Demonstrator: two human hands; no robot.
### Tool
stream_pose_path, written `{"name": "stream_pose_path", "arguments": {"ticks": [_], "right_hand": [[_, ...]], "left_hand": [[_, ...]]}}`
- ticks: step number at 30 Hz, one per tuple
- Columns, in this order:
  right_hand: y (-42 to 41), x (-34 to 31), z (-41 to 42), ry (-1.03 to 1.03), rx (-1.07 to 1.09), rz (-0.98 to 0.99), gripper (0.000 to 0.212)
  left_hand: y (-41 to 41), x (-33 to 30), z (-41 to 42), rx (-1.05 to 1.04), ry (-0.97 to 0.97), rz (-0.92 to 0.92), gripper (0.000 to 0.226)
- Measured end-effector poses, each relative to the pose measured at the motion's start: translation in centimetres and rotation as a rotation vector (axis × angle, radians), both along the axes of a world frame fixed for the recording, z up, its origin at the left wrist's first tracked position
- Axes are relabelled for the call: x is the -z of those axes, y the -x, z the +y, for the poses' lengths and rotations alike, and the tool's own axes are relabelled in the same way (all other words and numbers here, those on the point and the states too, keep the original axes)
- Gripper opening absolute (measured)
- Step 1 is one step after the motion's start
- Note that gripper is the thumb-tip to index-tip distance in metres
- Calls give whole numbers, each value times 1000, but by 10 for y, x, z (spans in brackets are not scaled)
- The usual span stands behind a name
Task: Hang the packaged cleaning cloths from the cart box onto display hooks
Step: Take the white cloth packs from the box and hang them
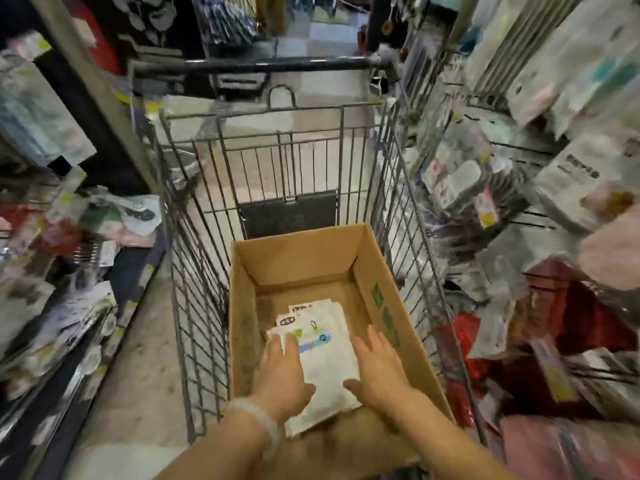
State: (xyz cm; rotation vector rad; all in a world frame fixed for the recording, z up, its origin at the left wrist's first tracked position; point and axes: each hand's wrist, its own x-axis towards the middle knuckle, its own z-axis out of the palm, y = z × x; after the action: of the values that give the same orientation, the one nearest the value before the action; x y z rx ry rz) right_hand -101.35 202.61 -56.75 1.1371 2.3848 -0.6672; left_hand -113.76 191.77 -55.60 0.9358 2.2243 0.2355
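A small stack of white packaged cleaning cloths (327, 362) lies flat in the bottom of an open cardboard box (388, 299) that sits in a wire shopping cart (194, 271). Both hands are down inside the box. My left hand (282, 372) rests on the left edge of the stack, fingers straight and thumb against the top pack. My right hand (379, 367) lies on the stack's right edge with fingers stretched forward along it. The packs' printed header cards (294, 318) point away from me. Display hooks (540, 214) with hanging goods stand on the right.
Blurred shelves of packaged goods (52, 258) crowd the left side. Hanging packages (571, 98) fill the right rack close to the cart. The cart's handle bar (249, 65) crosses the far end. Bare floor (138, 358) runs between cart and left shelf.
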Motion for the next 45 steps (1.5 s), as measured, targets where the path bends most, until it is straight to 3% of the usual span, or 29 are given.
{"name": "stream_pose_path", "arguments": {"ticks": [5, 11, 15, 20, 23, 25, 27, 30, 36, 41, 45], "right_hand": [[22, 80, 40, 213, 174, 57, 78], [40, 166, 59, 396, 401, 122, 85], [40, 196, 66, 470, 564, 186, 96], [46, 209, 67, 348, 608, 155, 104], [48, 213, 72, 363, 723, 147, 103], [47, 216, 75, 449, 807, 154, 92], [46, 215, 75, 522, 870, 194, 75], [43, 205, 67, 534, 942, 283, 59], [37, 146, 52, 541, 859, 436, 58], [30, 55, 26, 448, 801, 678, 47], [11, -31, -11, 300, 812, 862, 47]], "left_hand": [[13, 82, 30, -276, -1, -198, 80], [21, 172, 40, -863, 16, -401, 63], [17, 198, 55, -834, -1, -453, 79], [20, 213, 62, -819, -98, -300, 91], [27, 223, 67, -977, -78, -346, 96], [29, 227, 72, -1034, -51, -473, 84], [28, 224, 75, -1051, -68, -619, 60], [27, 216, 70, -1053, -96, -683, 53], [30, 160, 53, -936, -318, -667, 29], [31, 76, 30, -804, -533, -649, 28], [21, -6, -1, -670, -667, -715, 42]]}}
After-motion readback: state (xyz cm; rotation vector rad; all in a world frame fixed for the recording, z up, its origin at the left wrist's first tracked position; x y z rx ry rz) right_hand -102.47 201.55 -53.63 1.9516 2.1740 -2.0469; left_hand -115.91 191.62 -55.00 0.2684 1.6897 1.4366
